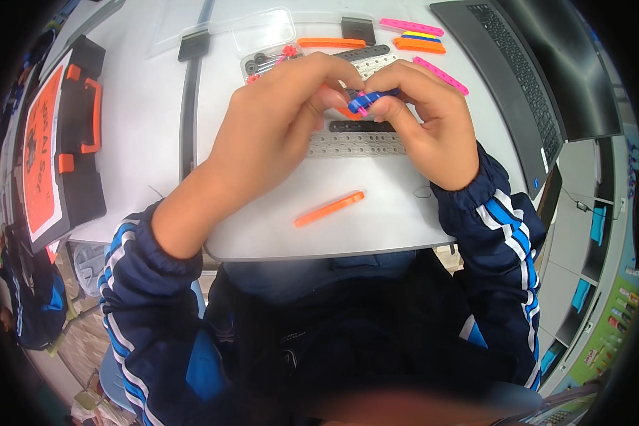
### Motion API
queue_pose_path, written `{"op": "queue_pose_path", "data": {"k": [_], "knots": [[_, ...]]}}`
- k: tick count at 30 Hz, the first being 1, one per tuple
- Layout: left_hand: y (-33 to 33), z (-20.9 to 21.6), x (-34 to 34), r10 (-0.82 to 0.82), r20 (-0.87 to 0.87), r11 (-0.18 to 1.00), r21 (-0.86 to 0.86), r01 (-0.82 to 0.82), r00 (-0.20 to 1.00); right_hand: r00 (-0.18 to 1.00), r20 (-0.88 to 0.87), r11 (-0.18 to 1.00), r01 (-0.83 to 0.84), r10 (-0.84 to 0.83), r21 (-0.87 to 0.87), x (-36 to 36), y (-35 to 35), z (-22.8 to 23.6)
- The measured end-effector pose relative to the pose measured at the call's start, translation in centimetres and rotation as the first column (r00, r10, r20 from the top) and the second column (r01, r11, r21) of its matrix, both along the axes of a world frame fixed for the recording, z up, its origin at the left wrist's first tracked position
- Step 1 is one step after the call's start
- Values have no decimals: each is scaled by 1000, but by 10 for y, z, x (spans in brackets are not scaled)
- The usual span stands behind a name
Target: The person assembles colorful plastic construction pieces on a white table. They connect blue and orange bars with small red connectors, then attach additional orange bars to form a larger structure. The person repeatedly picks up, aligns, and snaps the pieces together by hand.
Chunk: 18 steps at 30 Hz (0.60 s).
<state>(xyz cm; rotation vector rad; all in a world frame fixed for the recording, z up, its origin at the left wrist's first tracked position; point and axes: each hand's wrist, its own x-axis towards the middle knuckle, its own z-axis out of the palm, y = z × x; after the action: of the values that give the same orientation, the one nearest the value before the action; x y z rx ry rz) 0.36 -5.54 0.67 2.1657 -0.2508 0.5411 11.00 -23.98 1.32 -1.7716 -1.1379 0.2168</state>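
Close together above the table, my left hand (273, 124) and my right hand (433, 117) are both pinched around a small blue building beam (369, 101). A pink connector peg (363, 111) sticks out of this beam near my left fingertips. My right thumb and fingers grip the beam's other end. Beneath my hands lie a dark grey beam (358, 126) and a light grey perforated strip (355, 145). Some orange shows behind the blue beam, its shape mostly hidden. Nearer to me, an orange beam (329, 209) rests alone on the white table (277, 238).
Pink, yellow, blue and orange beams (420, 46) lie at the back. A clear parts box (252, 65) with small pieces stands behind my left hand. A laptop (504, 78) borders the right side; a black-and-orange case (71, 135) stands far left.
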Motion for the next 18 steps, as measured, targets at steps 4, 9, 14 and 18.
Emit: {"op": "queue_pose_path", "data": {"k": [4,9,14,18], "knots": [[0,-2,1,-19,46,999,27,18,999,991,-109,997,-73,75,25,1,-1,4],[0,-2,1,-44,111,994,103,33,993,984,-112,987,-149,142,-63,-1,-8,15],[1,-1,0,-73,157,989,138,51,985,975,-147,981,-180,168,-69,-1,-7,18],[1,0,0,-82,165,985,161,55,983,959,-227,982,-185,170,-47,0,-6,15]]}}
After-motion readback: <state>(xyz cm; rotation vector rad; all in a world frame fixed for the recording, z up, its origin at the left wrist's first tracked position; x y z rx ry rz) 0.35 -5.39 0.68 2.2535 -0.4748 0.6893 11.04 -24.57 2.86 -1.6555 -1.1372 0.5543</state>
